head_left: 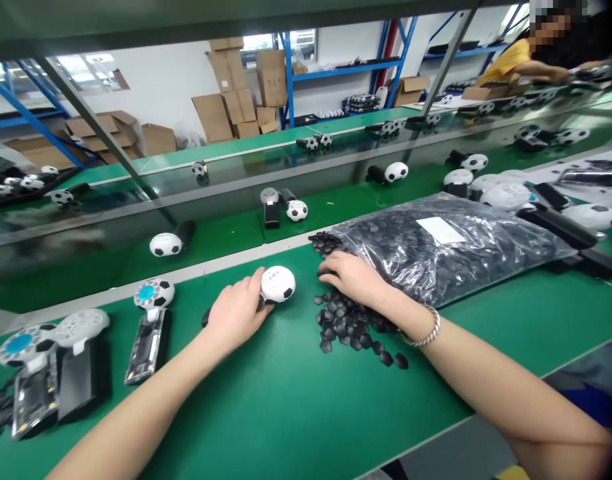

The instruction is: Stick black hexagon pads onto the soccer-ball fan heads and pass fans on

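Note:
My left hand [236, 308] is wrapped round the black handle of a device with a white soccer-ball head [278, 285]. The head, with a few black patches, sticks out past my fingers. My right hand [355, 280] is over the near end of a heap of small black pentagon pieces [342, 321]. Its thumb and fingertips are pinched together on a black pentagon piece [323, 273], only partly visible. The heap spills from a clear plastic bag [491, 250] full of such pieces, which lies right of my hand.
Soccer-ball devices with open transparent handles [147, 347] stand at the left on the green table [296, 413]. Behind runs a green conveyor belt [226, 267] carrying more devices. White ball heads [506, 195] lie behind the bag. A person in yellow [506, 63] works at the far right.

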`<state>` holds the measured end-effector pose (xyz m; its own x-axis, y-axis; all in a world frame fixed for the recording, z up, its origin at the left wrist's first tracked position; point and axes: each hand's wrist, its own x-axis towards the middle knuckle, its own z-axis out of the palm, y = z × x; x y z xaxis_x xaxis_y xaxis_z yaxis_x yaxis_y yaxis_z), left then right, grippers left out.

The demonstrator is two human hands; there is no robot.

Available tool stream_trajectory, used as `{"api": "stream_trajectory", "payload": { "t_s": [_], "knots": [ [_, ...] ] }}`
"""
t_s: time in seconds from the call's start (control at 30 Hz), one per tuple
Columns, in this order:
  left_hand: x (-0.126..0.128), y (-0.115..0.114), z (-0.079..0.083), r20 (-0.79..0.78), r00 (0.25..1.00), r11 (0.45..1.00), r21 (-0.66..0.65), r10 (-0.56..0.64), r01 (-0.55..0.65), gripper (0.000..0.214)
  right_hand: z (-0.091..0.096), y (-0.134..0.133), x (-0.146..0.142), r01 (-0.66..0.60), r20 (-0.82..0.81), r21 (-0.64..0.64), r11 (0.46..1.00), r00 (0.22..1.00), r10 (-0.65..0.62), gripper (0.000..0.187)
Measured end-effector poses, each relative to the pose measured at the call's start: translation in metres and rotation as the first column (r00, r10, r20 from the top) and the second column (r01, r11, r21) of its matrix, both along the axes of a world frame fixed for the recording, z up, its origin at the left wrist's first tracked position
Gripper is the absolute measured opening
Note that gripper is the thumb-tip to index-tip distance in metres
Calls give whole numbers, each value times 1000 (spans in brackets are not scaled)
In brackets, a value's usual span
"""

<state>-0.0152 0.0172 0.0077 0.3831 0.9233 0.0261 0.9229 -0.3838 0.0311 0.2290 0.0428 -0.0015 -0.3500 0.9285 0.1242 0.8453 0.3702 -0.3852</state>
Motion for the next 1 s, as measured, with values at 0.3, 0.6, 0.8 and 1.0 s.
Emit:
{"api": "stream_trajectory", "payload": {
  "t_s": [0.3,0.6,0.8,1.0],
  "knots": [
    [-1,-3,-22,83,995,998,11,57,-59,71,-23,0,-8,-71,431,130,989,902,8,18],
    [-71,118,12,242,848,840,171,471,-515,80,-27,4,1,-45,377,108,993,926,1,25],
    [-109,144,20,109,847,843,87,521,-530,46,-25,2,0,-71,335,126,989,942,25,24],
    [-96,56,22,-7,959,945,174,283,-277,38,-17,-3,-2,-84,349,112,990,936,40,24]
  ]
}}
